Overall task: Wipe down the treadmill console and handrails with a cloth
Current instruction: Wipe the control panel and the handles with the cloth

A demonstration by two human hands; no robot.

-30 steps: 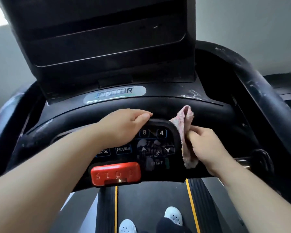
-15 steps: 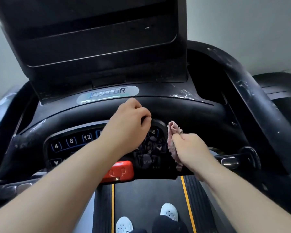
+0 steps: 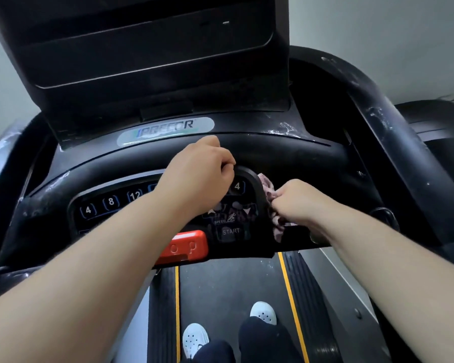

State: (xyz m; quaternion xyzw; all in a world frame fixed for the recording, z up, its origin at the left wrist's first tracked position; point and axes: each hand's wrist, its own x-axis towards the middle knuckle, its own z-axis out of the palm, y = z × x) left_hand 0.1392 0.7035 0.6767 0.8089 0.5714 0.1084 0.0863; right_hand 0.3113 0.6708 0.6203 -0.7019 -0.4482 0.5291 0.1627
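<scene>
The black treadmill console (image 3: 286, 158) fills the middle of the view, with a button panel (image 3: 110, 203) and a red stop button (image 3: 186, 247). My left hand (image 3: 199, 176) grips the top edge of the panel, fingers curled over it. My right hand (image 3: 296, 203) is shut on a pink cloth (image 3: 269, 191), pressed against the panel's right edge. Part of the cloth hangs below my fingers. A thick black handrail (image 3: 393, 142) with white smears rises at the right; the left handrail (image 3: 8, 158) is dim.
A tall dark display housing (image 3: 152, 61) stands above the console. Below lies the belt (image 3: 228, 289) with yellow side lines, where my white shoes (image 3: 194, 339) stand. A second black machine (image 3: 440, 127) sits to the far right by the pale wall.
My left hand curled from flat on the panel to gripping its top edge. My right hand bunched the cloth, which stuck up higher before, and pushed it tight against the panel's right side.
</scene>
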